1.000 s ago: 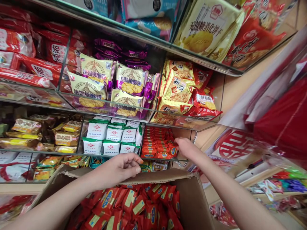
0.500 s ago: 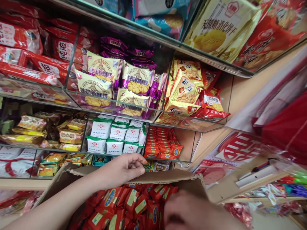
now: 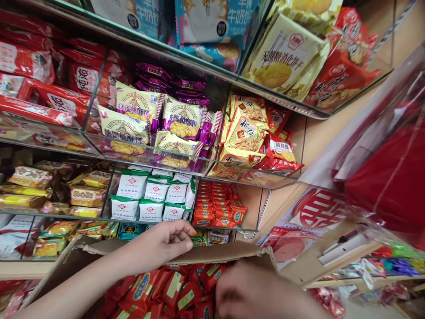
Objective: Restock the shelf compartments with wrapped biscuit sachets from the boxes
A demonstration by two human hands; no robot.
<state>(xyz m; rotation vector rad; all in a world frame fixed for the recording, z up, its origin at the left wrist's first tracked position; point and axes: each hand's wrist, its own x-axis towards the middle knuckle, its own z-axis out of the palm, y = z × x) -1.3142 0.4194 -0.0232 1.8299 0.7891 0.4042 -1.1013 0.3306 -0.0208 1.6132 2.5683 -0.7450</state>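
My left hand [image 3: 174, 239] hangs over the far flap of an open cardboard box [image 3: 229, 253], its fingers loosely curled towards the thumb, and I see nothing between them. Small red wrapped snack packets [image 3: 174, 285] with gold and blue labels fill the box. At the box's right side my right hand [image 3: 244, 288] is low among these packets, smeared by motion. Its fingers do not show clearly, nor whether it holds a packet. Just behind the box, similar red packets [image 3: 219, 206] stand stacked in rows in a glass shelf compartment.
Left of the stacked red packets are white packets with green tops [image 3: 152, 190]. Above, a glass-fronted shelf holds cream and purple biscuit packs [image 3: 182, 117] and yellow packs [image 3: 245, 130]. A higher glass shelf edge [image 3: 199, 60] juts forward. Red goods in clear plastic [image 3: 392, 177] hang at right.
The view has shifted, so the shelves sit slightly lower and further left. My right hand stays blurred inside the box; my left hand keeps its curled pose at the flap.
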